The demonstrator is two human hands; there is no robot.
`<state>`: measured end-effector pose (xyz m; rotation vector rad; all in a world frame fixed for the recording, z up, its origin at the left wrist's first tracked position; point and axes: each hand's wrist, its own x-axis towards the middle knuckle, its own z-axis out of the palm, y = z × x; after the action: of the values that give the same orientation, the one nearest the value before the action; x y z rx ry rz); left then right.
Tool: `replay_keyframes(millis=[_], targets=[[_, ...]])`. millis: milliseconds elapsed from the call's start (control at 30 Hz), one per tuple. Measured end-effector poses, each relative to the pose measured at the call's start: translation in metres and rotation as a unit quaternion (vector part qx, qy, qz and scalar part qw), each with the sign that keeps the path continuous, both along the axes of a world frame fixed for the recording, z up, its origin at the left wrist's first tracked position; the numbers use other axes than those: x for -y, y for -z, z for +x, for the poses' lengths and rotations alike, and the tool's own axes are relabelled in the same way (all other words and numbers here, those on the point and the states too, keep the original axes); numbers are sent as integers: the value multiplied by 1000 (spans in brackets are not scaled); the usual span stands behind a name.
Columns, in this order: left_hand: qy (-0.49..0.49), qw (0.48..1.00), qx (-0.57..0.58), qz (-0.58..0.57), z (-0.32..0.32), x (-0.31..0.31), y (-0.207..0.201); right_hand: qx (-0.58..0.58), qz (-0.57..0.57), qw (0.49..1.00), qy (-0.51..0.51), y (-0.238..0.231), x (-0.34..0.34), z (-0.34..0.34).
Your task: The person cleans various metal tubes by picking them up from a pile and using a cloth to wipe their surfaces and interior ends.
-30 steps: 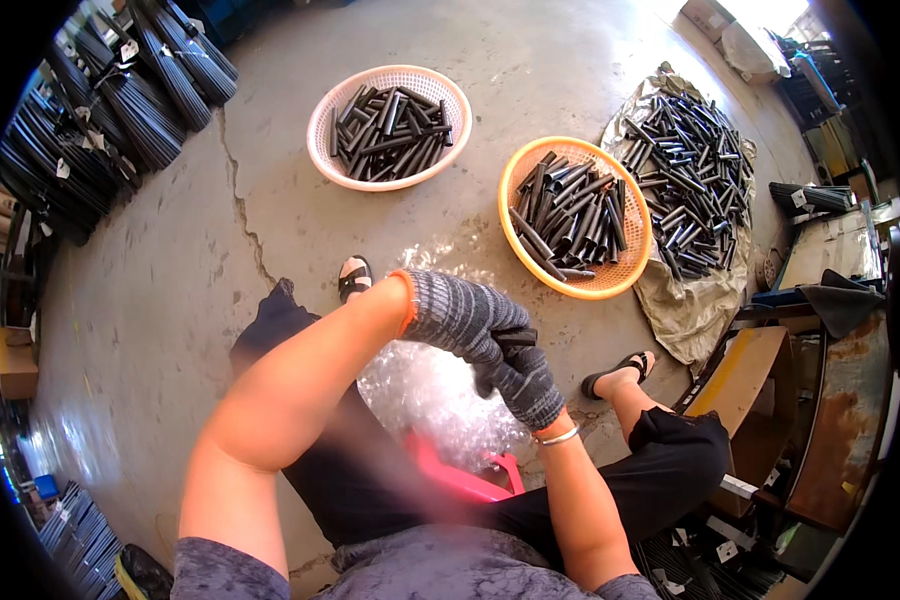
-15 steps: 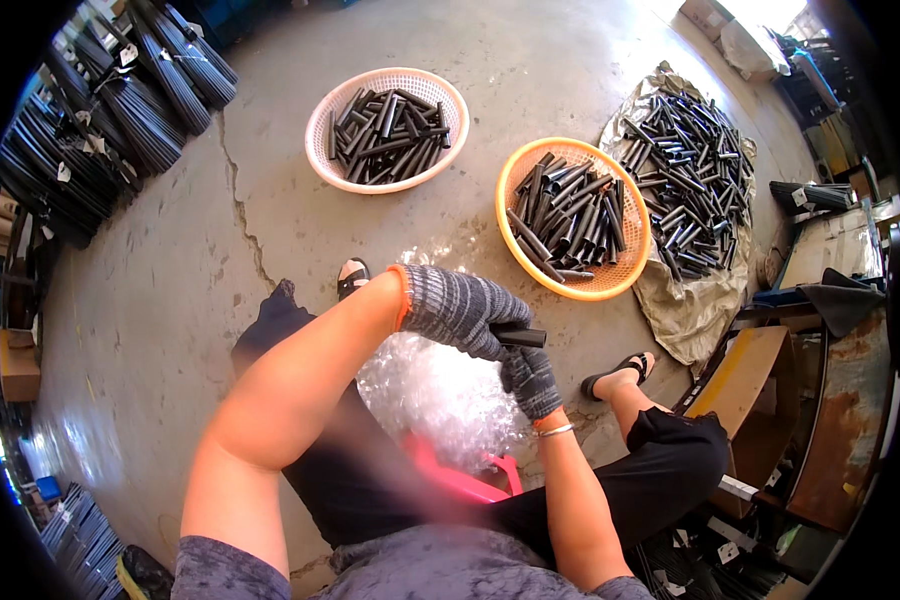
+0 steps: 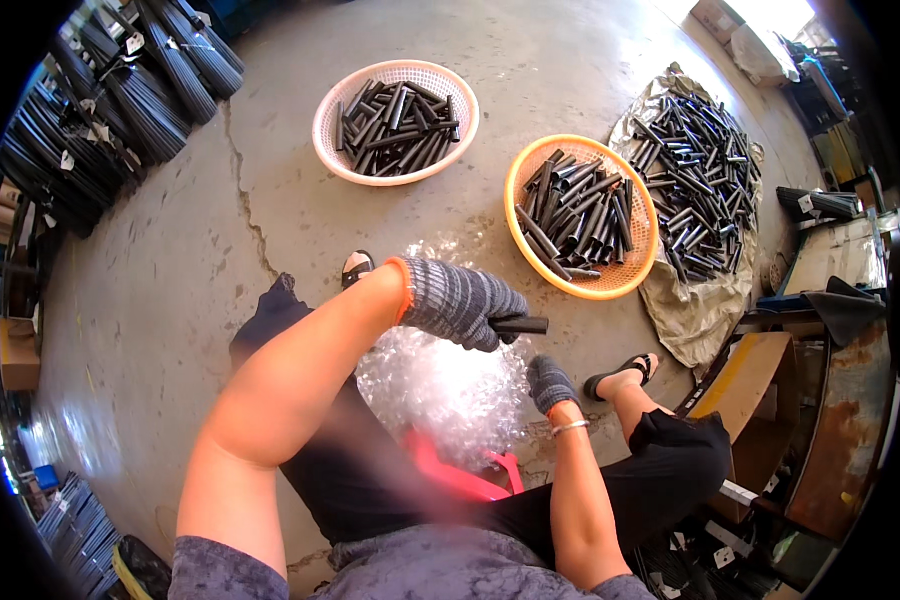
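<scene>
a round orange plastic basket [image 3: 622, 277] sits ahead and rightward of the grey-knit-gloved left hand [image 3: 462, 304], clenched on its load; the right hand [image 3: 550, 383] is apart, grip unclear; the short black cylindrical tube [image 3: 526, 325] juts rightward from the left hand, likely light, stiff, slippery, best held mid-length

The left arm [image 3: 295, 395] bends at the elbow [image 3: 240, 450], angling forward and rightward to the gloved left hand [image 3: 458, 303], its fingers [image 3: 485, 337] curled in a grip. The gloved right hand [image 3: 550, 384] sits apart, nearer the body, the right arm [image 3: 584, 495] angled forward; its finger pose is unclear.
</scene>
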<state>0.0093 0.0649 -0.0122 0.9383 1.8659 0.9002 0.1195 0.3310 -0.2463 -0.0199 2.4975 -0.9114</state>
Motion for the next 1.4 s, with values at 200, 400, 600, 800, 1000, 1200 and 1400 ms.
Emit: replay_keyframes(millis=[200, 400, 600, 800, 1000, 1200, 1400], targets=[[-11, 999, 24, 37, 10, 10, -4, 153, -547, 815, 116, -149, 90, -8], [9, 999, -35, -20, 1, 0, -1, 36, 27, 999, 17, -22, 1, -2], [-8, 999, -19, 40, 12, 12, 3, 105, -458, 882, 49, -181, 97, -12], [13, 999, -26, -35, -2, -3, -8, -115, 24, 993, 33, 34, -23, 10], [-9, 988, 157, 10, 8, 6, -18, -47, -389, 918, 58, -176, 99, -15], [44, 995, -1, -87, 1, -9, -36, 121, -108, 982, 98, -10, 23, 18], [-9, 990, 135, -28, 9, 11, -14, -46, -443, 891, 87, -158, 98, -10]])
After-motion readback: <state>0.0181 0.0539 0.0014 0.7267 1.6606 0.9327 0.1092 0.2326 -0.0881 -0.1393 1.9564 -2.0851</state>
